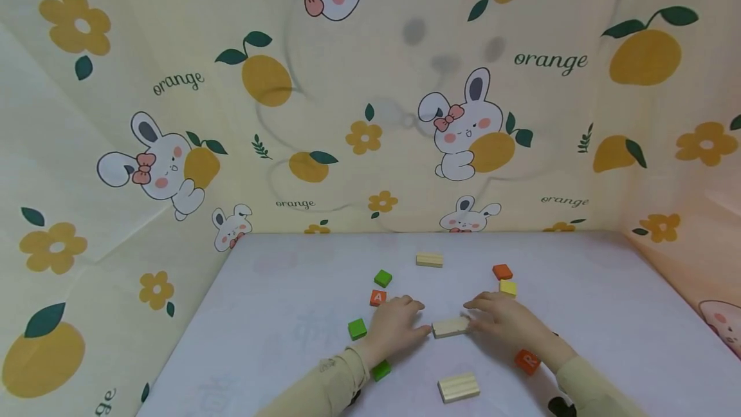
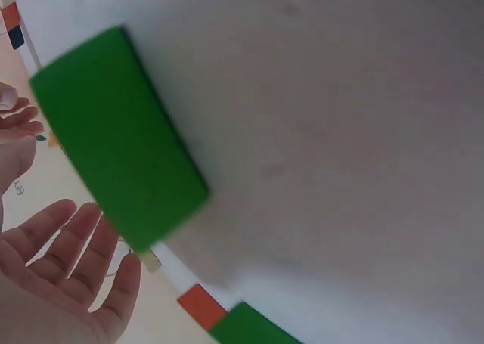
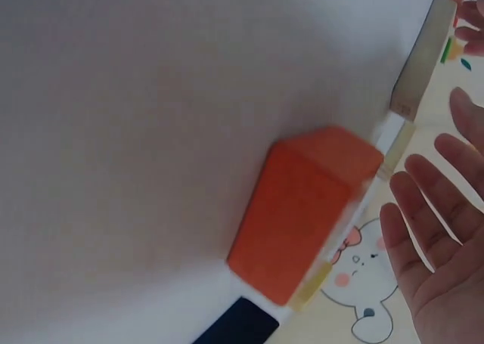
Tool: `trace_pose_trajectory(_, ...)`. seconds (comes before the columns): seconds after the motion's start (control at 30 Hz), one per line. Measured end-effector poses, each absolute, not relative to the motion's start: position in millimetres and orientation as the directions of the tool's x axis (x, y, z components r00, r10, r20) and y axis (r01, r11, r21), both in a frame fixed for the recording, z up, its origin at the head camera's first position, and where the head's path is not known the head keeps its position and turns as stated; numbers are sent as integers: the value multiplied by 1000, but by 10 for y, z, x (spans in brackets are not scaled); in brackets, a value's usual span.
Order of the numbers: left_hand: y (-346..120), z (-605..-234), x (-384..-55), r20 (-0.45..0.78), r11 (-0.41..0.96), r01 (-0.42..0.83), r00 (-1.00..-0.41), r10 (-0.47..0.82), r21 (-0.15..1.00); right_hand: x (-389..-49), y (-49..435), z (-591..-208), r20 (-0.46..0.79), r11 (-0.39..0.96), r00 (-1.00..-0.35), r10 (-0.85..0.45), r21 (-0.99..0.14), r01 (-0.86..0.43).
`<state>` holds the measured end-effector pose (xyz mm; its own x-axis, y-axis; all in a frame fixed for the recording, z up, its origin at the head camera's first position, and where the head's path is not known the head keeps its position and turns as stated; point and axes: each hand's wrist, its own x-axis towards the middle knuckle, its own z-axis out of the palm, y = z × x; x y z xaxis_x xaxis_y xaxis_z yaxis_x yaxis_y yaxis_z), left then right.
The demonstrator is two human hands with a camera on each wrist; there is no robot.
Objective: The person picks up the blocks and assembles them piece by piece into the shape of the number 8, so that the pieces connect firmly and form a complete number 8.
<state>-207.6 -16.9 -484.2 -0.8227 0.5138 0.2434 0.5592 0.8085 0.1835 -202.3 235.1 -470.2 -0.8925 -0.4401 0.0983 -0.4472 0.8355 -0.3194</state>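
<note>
In the head view, a plain wooden block (image 1: pixel 450 327) lies between the two hands. My left hand (image 1: pixel 395 325) has its fingers spread, thumb tip near the block's left end. My right hand (image 1: pixel 512 322) reaches in from the other side, its thumb at the right end; whether either thumb touches is unclear. Both hands appear with extended fingers and nothing held: the left hand (image 2: pixel 72 283) in its wrist view, the right hand (image 3: pixel 446 246) in its own. A green block (image 2: pixel 121 140) looms close under the left wrist, an orange block (image 3: pixel 291 215) under the right.
Left of the left hand sit an orange "A" block (image 1: pixel 378 298) and green blocks (image 1: pixel 357 329). Beyond the right hand are a yellow block (image 1: pixel 507 288) and an orange one (image 1: pixel 502 271). Wooden blocks lie at the back (image 1: pixel 429 260) and front (image 1: pixel 458 388). A patterned curtain (image 1: pixel 359 69) encloses the white table.
</note>
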Motion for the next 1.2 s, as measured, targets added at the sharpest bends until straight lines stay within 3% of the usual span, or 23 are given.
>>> trace_pose_trajectory(0.63,16,-4889,-2090,193,799,591,-801,566,108,-2035,2311,-4753,84,817,-870,-486,-310,-486)
trace_pose_trajectory(1.2,50,-4864,-2218,185,820,571,-811,555,44,-2151,2174,-4734,-86,857,-938,-335,-442,-265)
